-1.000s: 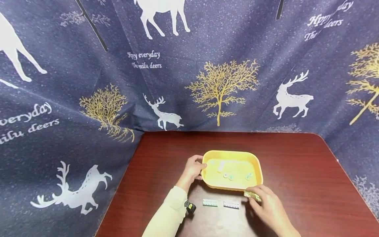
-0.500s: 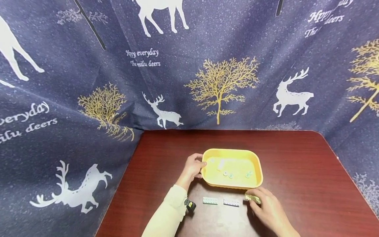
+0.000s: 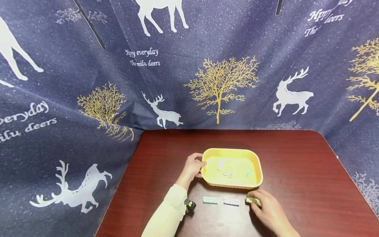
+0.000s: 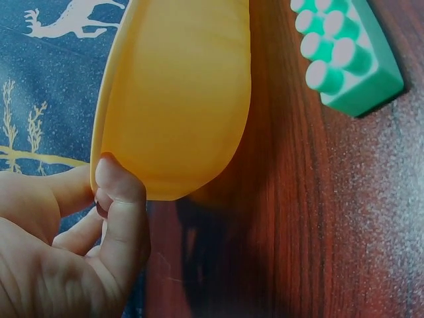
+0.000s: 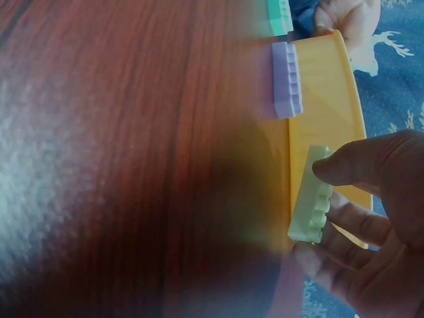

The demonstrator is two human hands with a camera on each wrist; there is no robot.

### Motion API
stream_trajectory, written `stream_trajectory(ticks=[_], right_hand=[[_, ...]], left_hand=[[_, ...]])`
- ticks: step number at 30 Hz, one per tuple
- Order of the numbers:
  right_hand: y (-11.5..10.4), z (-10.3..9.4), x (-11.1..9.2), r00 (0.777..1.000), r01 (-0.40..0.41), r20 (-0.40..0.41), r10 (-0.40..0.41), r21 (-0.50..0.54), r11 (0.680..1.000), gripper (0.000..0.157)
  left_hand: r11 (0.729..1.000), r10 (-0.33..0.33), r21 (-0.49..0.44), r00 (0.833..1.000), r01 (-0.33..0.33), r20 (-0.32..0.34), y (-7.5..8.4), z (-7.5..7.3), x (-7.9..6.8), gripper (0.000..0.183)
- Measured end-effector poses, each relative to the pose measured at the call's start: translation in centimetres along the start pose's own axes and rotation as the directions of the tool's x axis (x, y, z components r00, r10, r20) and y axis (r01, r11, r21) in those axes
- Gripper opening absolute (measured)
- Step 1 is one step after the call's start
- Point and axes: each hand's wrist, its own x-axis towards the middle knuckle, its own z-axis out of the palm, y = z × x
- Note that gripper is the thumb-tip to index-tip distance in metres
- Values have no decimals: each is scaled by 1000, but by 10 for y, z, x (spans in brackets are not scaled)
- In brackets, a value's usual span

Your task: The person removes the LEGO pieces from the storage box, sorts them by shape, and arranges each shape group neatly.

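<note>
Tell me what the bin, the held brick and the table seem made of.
Bin: probably plastic, smooth with a soft sheen; its thin, rounded wall suggests moulding. Held brick: likely plastic too, fairly matte, with moulded-looking studs. Table: glossy, reddish-brown, grained like wood and catching glare; solid wood or laminate, I can't tell.

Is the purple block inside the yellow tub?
No, the purple block lies on the table, outside the yellow tub.

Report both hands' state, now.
Left hand: closed, gripping the yellow tray by its rim.
Right hand: closed, holding the pale yellow-green block.
</note>
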Motion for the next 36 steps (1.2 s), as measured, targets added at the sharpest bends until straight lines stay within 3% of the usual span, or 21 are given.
stream_trajectory(ticks=[19,30,36], right_hand=[[3,10,-2,992,-43,120,44,-14,999,31],[2,11,-3,995,-20,96,21,-13,1000,33],[5,11,-4,999,33,40,-33,0,999,42]], left_hand=[[1000,4,-3,1000,-4,3,0,-1,0,41],[1000,-9,-20,1000,9,17,-2,-2,2,43],[999,-13,-31,1000,14,19,-1,-3,2,44]])
